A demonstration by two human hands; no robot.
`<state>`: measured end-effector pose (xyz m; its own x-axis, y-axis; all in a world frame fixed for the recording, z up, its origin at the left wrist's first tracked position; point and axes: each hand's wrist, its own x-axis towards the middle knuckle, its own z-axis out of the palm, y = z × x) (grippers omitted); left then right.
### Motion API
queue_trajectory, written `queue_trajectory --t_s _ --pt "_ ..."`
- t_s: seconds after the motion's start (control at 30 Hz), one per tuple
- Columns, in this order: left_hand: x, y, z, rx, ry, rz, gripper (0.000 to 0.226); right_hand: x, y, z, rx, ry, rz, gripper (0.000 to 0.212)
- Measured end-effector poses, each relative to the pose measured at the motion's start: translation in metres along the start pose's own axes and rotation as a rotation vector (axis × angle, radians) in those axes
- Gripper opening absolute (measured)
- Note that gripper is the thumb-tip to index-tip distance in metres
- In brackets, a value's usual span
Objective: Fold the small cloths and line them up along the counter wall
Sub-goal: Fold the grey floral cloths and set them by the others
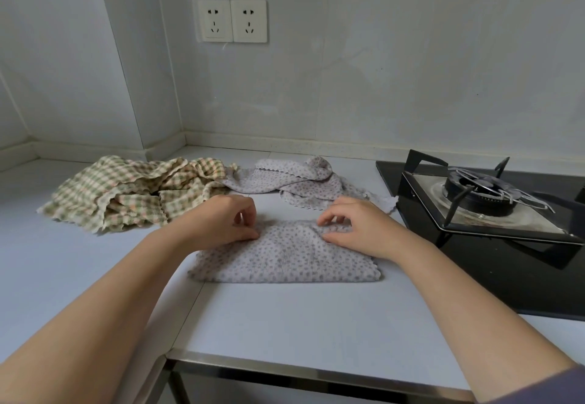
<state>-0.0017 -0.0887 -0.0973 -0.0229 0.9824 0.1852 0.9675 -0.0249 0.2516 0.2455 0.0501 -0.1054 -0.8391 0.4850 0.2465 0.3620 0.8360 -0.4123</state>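
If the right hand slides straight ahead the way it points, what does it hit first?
Probably the crumpled dotted cloth lying just beyond the right hand, before the wall; depth is uncertain.

Left hand (221,221) pinching, right hand (354,228) pinching

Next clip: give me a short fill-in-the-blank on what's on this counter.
1. The left hand and right hand both pinch the far edge of the front cloth, whose pattern is ____.
2. The crumpled heap at far left has a ____ pattern.
3. The gas burner sits on the ____ side of the counter.
4. The wall carries ____ sockets.

Missing words: dotted; checked; right; two.
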Motion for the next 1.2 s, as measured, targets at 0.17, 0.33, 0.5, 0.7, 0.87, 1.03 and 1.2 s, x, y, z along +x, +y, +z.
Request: queue_trajectory --t_s 0.17,0.33,0.5,0.7,0.87,1.03,1.2 --pt "0.002 0.003 -0.001 0.023 -0.041 -0.001 0.011 0.002 -0.008 0.005 -0.136 -0.054 -0.012 0.029" --pt "0.002 0.005 -0.001 0.005 -0.048 -0.004 0.027 0.003 -0.010 0.011 -0.068 -0.029 -0.017 0.008" --pt "-0.001 0.006 -0.003 -0.050 0.005 -0.023 0.021 0.001 -0.011 0.009 0.097 0.108 -0.003 0.015" --pt "-0.010 -0.016 -0.009 -0.004 -0.008 -0.199 0.017 0.003 0.002 0.009 0.161 0.121 0.138 0.015" --pt "-0.014 -0.023 -0.008 -0.037 0.059 -0.230 0.021 0.002 -0.001 0.003 0.072 0.076 0.145 0.012" --pt "-0.013 -0.023 -0.008 -0.038 0.085 -0.223 0.016 0.002 -0.003 0.004 0.049 0.188 0.115 0.014" --pt "-0.016 -0.023 -0.013 -0.006 0.008 -0.210 0.010 0.003 0.000 0.001 0.049 0.035 0.164 0.011"
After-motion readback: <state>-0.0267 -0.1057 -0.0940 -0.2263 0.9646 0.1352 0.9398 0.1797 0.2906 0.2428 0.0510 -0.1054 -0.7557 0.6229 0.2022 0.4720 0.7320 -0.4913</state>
